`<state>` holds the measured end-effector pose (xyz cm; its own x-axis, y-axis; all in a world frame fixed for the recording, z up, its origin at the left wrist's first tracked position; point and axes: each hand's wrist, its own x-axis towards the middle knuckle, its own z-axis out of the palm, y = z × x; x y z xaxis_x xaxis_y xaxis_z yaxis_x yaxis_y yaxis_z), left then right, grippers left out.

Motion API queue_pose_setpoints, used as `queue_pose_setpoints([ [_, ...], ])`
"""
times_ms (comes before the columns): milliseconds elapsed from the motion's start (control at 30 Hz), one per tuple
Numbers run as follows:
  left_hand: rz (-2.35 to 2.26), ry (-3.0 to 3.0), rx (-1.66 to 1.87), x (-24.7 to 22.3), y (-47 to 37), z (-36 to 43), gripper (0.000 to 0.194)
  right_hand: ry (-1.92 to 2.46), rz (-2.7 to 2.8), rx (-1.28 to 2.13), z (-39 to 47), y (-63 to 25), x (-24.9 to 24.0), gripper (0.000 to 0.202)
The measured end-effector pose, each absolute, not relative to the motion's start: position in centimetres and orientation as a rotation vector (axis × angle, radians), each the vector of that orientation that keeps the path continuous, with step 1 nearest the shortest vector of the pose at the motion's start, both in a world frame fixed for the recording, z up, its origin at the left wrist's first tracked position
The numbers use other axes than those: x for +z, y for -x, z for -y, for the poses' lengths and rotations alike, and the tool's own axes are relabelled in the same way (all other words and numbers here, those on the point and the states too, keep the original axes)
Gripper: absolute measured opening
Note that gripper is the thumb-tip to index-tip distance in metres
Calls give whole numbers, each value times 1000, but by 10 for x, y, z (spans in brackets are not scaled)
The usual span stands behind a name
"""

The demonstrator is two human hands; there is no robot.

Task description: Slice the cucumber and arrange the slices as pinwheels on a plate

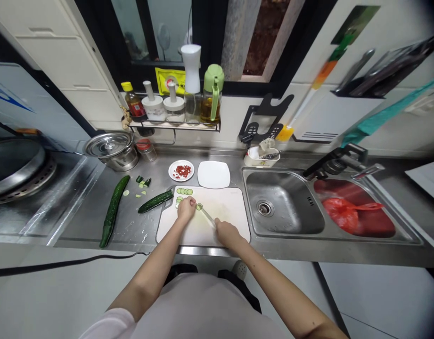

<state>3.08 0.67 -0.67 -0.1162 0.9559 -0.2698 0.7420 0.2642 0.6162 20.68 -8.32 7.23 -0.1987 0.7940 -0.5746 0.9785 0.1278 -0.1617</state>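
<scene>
My right hand point(228, 233) is wrapped round the handle of a knife point(208, 217), its blade pointing up and left over the white cutting board point(231, 212). A cucumber slice point(199, 206) is at the blade's tip. Close to it, my left hand point(186, 208) rests over the board with its fingers curled together; what they hold, if anything, is hidden. More cucumber slices point(184, 191) lie overlapping in a row at the board's upper left, and others are partly covered by my left hand. A cut length of cucumber point(155, 202) leans against the board's left corner.
A whole cucumber point(112, 212) and cucumber scraps point(143, 181) lie left. Behind the board are a plate of chopped red bits point(181, 170) and a square white plate point(213, 174). The sink point(287, 226) is right; a lidded steel pot point(112, 150) stands back left.
</scene>
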Motion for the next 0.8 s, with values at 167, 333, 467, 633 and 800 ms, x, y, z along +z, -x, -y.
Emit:
queue_pose_setpoints([
  [167,-1920,-1538,448,-7,-31,-6,14,-1720,-2041,-749,92,-214,74,36],
  [333,-1924,-1557,436,-6,-32,-6,14,-1729,-2023,-779,101,-221,75,34],
  [467,-1923,-1594,441,-7,-32,-5,14,-1740,-2016,-794,105,-228,74,31],
  [633,-1884,-1633,476,-7,-33,1,12,-1873,-2054,-801,97,-243,69,25],
  [800,-1857,-1708,479,-6,-38,10,23,-2148,-1961,-740,84,-255,64,31],
])
